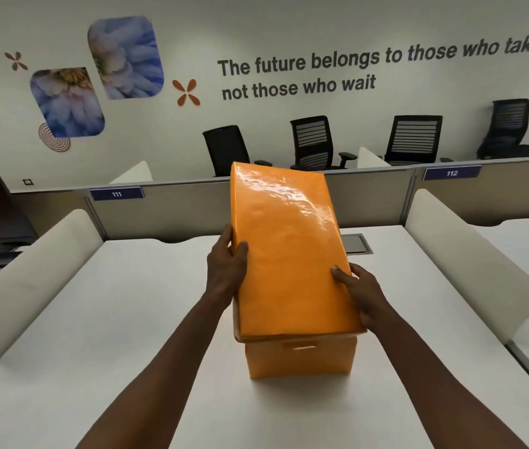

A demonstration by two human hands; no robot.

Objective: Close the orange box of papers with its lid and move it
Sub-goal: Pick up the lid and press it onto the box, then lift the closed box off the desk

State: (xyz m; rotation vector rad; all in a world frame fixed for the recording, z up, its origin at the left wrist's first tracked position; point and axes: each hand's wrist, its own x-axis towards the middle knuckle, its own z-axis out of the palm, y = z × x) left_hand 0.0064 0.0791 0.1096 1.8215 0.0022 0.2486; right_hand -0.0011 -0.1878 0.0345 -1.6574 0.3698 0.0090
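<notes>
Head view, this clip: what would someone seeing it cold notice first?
The glossy orange lid dominates the centre, held by the left hand and the right hand on its long edges, over the orange box standing on the white desk. Next comes the dark wall slogan beside blue flower pictures, with a row of black office chairs behind the partition.
</notes>
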